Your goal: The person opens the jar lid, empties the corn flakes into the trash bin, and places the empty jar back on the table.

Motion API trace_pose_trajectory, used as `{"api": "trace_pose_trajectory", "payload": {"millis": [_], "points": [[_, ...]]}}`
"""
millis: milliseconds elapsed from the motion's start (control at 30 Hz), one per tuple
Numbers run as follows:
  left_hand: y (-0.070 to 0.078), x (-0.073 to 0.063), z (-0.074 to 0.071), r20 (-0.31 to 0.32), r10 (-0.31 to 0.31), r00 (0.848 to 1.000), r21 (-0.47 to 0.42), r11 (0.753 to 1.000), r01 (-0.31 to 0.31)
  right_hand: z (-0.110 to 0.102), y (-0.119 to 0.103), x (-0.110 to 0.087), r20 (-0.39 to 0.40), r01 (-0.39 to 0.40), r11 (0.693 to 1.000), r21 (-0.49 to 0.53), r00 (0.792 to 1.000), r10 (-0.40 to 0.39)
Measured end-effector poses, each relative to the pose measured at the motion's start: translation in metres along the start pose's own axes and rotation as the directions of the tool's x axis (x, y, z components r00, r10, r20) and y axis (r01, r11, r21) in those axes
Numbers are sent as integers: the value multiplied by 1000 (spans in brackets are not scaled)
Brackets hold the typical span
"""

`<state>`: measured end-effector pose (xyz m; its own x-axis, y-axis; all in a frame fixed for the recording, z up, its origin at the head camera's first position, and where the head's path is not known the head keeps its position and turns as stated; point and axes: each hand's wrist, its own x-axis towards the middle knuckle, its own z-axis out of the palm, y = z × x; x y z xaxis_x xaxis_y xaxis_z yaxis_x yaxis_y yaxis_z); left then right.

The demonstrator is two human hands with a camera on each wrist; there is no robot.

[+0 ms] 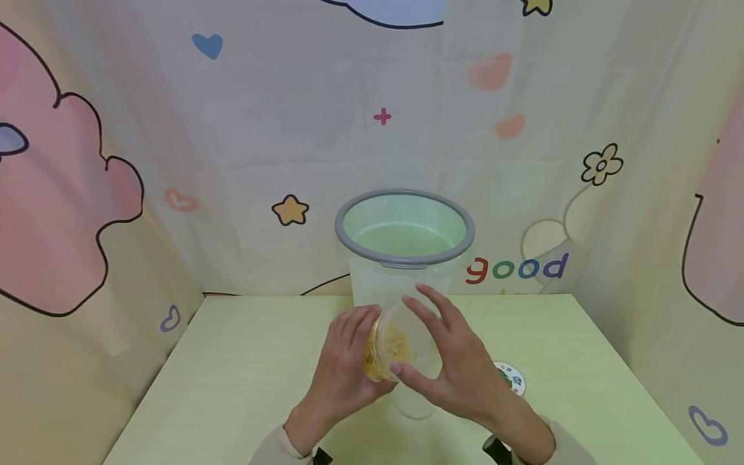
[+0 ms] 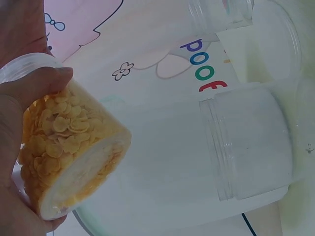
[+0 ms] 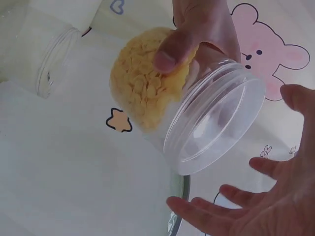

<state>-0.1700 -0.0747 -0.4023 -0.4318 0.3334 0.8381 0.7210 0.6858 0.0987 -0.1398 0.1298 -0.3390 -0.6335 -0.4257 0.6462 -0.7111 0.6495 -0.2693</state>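
Note:
My left hand (image 1: 345, 358) grips a clear plastic jar (image 2: 86, 162) part full of yellow corn flakes (image 3: 142, 81). Tilted on its side above the table, the jar has its frosted, lid-like end (image 3: 221, 123) turned toward my right hand (image 1: 459, 358). Those right fingers are spread, with thumb and fingertips curving loosely around that end. In the right wrist view they stand apart from it. A second clear jar (image 2: 251, 142) with a threaded neck stands on the table below; in the head view my hands mostly hide it.
Behind my hands stands a tall pale-green bin (image 1: 403, 258) with a grey rim. A round printed disc (image 1: 513, 380) lies beyond my right wrist. Another clear container (image 2: 221, 14) shows at the left wrist view's top. Patterned cloth (image 1: 290, 116) surrounds the pale table (image 1: 244, 361).

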Motion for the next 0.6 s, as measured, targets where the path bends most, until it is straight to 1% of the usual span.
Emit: {"api": "trace_pose_trajectory", "payload": {"millis": [67, 133, 267, 400, 600], "points": [[0, 1, 1, -22, 7, 1000, 23, 1000, -7, 3, -2, 1, 0, -94, 996, -1, 996, 94], [-1, 1, 3, -45, 19, 999, 57, 998, -16, 6, -4, 3, 25, -160, 987, -1, 987, 160], [-2, 2, 6, -76, 41, 996, 127, 991, -31, 11, -5, 5, 71, -241, 971, -9, 968, 241], [-3, 2, 7, -84, 54, 995, 162, 986, -40, 15, -5, 7, 78, -283, 959, -6, 956, 283], [-2, 2, 7, -71, 52, 996, 178, 983, -39, 18, -6, 9, 86, -296, 955, 37, 953, 292]]}}
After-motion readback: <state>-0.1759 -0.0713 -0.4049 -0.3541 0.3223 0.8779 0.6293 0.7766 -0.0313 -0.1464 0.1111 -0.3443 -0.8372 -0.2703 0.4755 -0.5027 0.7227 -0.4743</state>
